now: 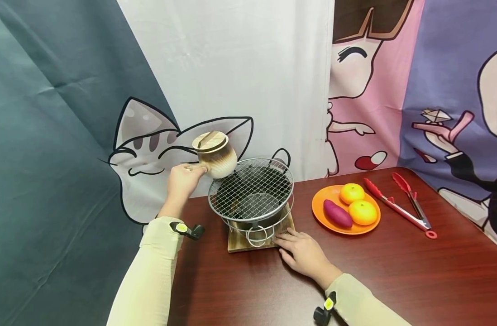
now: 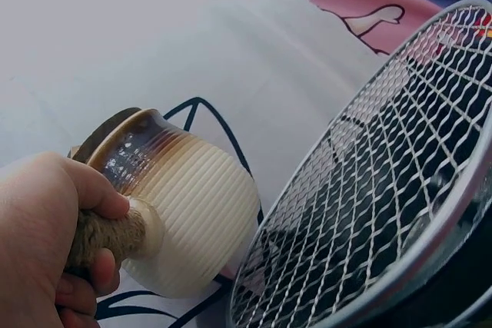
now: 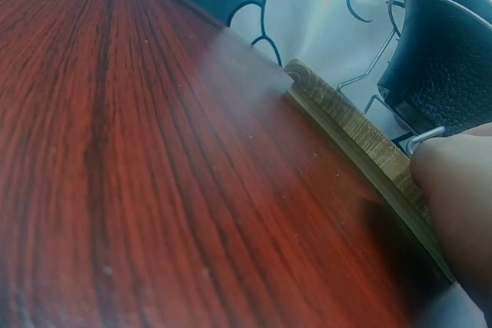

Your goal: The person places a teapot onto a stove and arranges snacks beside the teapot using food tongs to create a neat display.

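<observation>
In the head view my left hand (image 1: 184,182) grips the side handle of a small ribbed ceramic pot (image 1: 222,164), cream below and brown at the rim. Its round wooden lid (image 1: 209,141) is on. Twine wraps the handle (image 2: 109,240) in the left wrist view. The pot hangs tilted beside the left rim of a wire grill mesh (image 1: 252,190), which covers a dark round stove. Under the stove lies a wooden board (image 1: 239,244). My right hand (image 1: 304,254) rests with extended fingers at the board's front right corner.
Right of the stove stands an orange plate (image 1: 319,213) with two mandarins (image 1: 362,213) and a purple sweet potato (image 1: 337,213). Red-tipped tongs (image 1: 403,213) lie spread farther right on the brown table (image 1: 448,271). A printed cloth (image 1: 273,90) hangs close behind.
</observation>
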Demonstrator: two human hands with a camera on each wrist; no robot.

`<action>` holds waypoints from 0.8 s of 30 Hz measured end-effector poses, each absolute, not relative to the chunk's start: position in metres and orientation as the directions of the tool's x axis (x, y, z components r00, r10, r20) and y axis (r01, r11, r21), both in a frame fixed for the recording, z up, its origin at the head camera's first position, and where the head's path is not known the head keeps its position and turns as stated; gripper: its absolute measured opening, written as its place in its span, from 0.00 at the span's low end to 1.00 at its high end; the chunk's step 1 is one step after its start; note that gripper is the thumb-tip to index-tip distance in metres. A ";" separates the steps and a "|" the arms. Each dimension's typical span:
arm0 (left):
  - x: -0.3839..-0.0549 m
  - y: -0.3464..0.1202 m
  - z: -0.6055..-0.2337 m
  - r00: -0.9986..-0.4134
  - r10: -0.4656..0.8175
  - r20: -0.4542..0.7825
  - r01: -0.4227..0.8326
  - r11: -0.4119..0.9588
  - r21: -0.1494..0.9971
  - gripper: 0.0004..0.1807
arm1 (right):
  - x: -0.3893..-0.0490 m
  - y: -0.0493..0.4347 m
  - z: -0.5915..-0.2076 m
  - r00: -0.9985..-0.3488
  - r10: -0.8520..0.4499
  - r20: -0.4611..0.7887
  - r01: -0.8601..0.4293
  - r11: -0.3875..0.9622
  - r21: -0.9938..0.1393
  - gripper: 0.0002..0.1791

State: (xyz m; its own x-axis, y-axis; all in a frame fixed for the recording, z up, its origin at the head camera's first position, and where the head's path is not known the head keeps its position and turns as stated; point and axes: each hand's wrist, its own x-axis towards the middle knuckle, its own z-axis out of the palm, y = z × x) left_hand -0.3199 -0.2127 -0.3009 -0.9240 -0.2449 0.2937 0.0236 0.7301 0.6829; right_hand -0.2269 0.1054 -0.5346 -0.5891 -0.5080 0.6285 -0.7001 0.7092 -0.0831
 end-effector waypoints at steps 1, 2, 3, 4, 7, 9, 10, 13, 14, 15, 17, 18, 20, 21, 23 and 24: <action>-0.320 -0.211 -0.301 -0.925 -0.242 0.293 0.027 0.727 0.686 0.26 | -0.227 0.105 -0.535 -0.589 -0.508 0.629 -0.700 0.709 -0.083 0.18; -0.320 -0.209 -0.301 -0.925 -0.239 0.296 0.032 0.725 0.687 0.26 | -0.227 0.105 -0.534 -0.589 -0.508 0.629 -0.700 0.709 -0.083 0.18; -0.320 -0.207 -0.301 -0.925 -0.237 0.296 0.036 0.723 0.689 0.25 | -0.227 0.106 -0.534 -0.589 -0.508 0.629 -0.700 0.709 -0.084 0.18; -0.320 -0.206 -0.301 -0.925 -0.235 0.298 0.040 0.720 0.693 0.25 | -0.227 0.106 -0.534 -0.589 -0.508 0.629 -0.701 0.709 -0.084 0.18; -0.320 -0.202 -0.301 -0.925 -0.233 0.300 0.044 0.719 0.694 0.24 | -0.226 0.106 -0.533 -0.589 -0.507 0.629 -0.701 0.709 -0.085 0.18; -0.320 -0.199 -0.302 -0.924 -0.233 0.302 0.044 0.721 0.692 0.24 | -0.226 0.106 -0.532 -0.589 -0.508 0.628 -0.701 0.708 -0.085 0.18; -0.320 -0.198 -0.302 -0.924 -0.234 0.303 0.044 0.722 0.690 0.24 | -0.226 0.106 -0.532 -0.589 -0.508 0.628 -0.702 0.707 -0.085 0.18; -0.320 -0.196 -0.304 -0.922 -0.234 0.307 0.045 0.724 0.688 0.24 | -0.226 0.106 -0.532 -0.586 -0.510 0.629 -0.703 0.707 -0.082 0.18; -0.320 -0.196 -0.304 -0.922 -0.233 0.309 0.047 0.724 0.688 0.23 | -0.226 0.106 -0.532 -0.586 -0.510 0.630 -0.703 0.707 -0.080 0.18; -0.319 -0.195 -0.304 -0.922 -0.233 0.310 0.048 0.725 0.687 0.23 | -0.225 0.105 -0.532 -0.585 -0.510 0.631 -0.703 0.707 -0.079 0.17; -0.319 -0.195 -0.305 -0.922 -0.231 0.312 0.050 0.727 0.685 0.23 | -0.225 0.106 -0.531 -0.584 -0.509 0.632 -0.703 0.707 -0.080 0.17; -0.320 -0.194 -0.305 -0.922 -0.230 0.311 0.050 0.727 0.685 0.23 | -0.225 0.106 -0.531 -0.585 -0.509 0.632 -0.703 0.707 -0.082 0.17; -0.320 -0.194 -0.305 -0.924 -0.227 0.307 0.049 0.727 0.685 0.23 | -0.225 0.106 -0.531 -0.585 -0.508 0.632 -0.704 0.706 -0.085 0.17; -0.320 -0.193 -0.306 -0.926 -0.223 0.304 0.050 0.726 0.685 0.23 | -0.225 0.107 -0.531 -0.585 -0.507 0.632 -0.704 0.704 -0.087 0.17; -0.320 -0.193 -0.307 -0.930 -0.214 0.298 0.055 0.722 0.690 0.23 | -0.225 0.107 -0.531 -0.584 -0.506 0.634 -0.706 0.703 -0.089 0.17; -0.321 -0.194 -0.307 -0.932 -0.209 0.296 0.059 0.719 0.693 0.23 | -0.225 0.107 -0.532 -0.584 -0.506 0.635 -0.706 0.703 -0.088 0.17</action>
